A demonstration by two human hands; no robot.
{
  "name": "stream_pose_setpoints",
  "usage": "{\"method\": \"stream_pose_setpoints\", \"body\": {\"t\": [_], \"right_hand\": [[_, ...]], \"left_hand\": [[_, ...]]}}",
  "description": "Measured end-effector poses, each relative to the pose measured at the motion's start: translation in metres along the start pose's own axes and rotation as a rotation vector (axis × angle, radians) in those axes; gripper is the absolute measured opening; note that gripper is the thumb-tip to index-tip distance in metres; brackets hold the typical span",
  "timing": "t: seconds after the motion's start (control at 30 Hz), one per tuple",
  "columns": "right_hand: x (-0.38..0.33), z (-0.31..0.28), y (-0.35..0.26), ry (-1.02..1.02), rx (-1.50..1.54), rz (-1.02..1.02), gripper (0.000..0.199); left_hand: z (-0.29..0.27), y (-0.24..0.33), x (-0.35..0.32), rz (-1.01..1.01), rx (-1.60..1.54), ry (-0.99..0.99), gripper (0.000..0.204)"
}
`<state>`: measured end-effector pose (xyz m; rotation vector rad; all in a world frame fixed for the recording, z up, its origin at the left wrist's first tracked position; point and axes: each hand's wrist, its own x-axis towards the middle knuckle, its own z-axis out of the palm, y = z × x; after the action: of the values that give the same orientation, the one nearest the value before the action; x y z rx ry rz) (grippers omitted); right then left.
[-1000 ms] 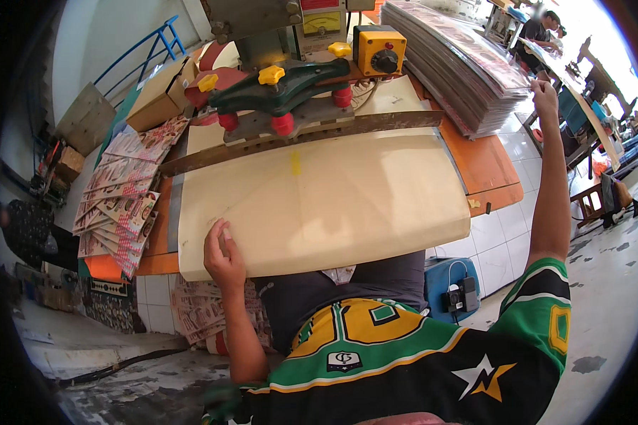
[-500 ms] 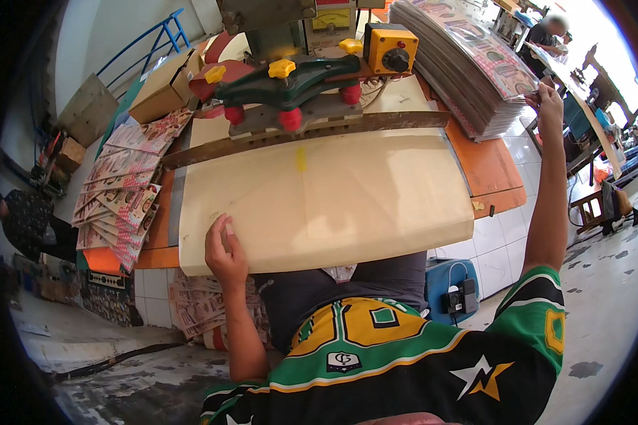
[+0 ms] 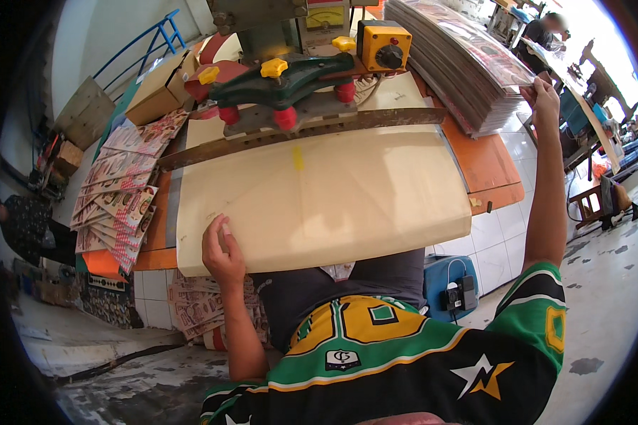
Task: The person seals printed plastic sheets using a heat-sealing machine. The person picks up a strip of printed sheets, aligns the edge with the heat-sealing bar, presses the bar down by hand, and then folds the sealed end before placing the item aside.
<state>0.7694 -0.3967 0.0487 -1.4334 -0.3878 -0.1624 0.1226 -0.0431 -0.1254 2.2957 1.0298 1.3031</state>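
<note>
Now left hand [image 3: 222, 249] flat on cream board [image 3: 326, 198], right hand [image 3: 544, 100] (fingers pinched) gripping sheet stack [image 3: 461, 57]

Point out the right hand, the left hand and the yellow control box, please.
right hand [image 3: 544, 99], head view, on the back of the hand at the sheet stack.
left hand [image 3: 222, 249], head view, on the back of the hand.
yellow box [image 3: 383, 44], head view, on its front face beside the black knob.
</note>
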Motion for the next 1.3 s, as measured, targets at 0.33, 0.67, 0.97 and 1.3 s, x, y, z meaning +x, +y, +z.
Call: {"method": "stream_pose_setpoints", "body": {"t": [0.33, 0.67, 0.97, 1.3], "right_hand": [[0.054, -0.016, 0.001, -0.01, 0.436, 0.336, 0.033], [0.014, 0.031, -0.015, -0.076, 0.178, -0.013, 0.028], [-0.066, 0.026, -0.052, 0.176, -0.656, -0.876, 0.033], [-0.157, -0.103, -0.032, 0.439, -0.91, -0.854, 0.049]], "left_hand": [[0.003, 0.0, 0.001, 0.026, 0.013, 0.01, 0.025], [0.0, -0.004, 0.001, 0.046, 0.022, 0.019, 0.023], [-0.004, -0.002, -0.001, 0.054, 0.017, 0.038, 0.021], [0.0, -0.002, 0.001, 0.071, 0.031, 0.044, 0.021]]}}
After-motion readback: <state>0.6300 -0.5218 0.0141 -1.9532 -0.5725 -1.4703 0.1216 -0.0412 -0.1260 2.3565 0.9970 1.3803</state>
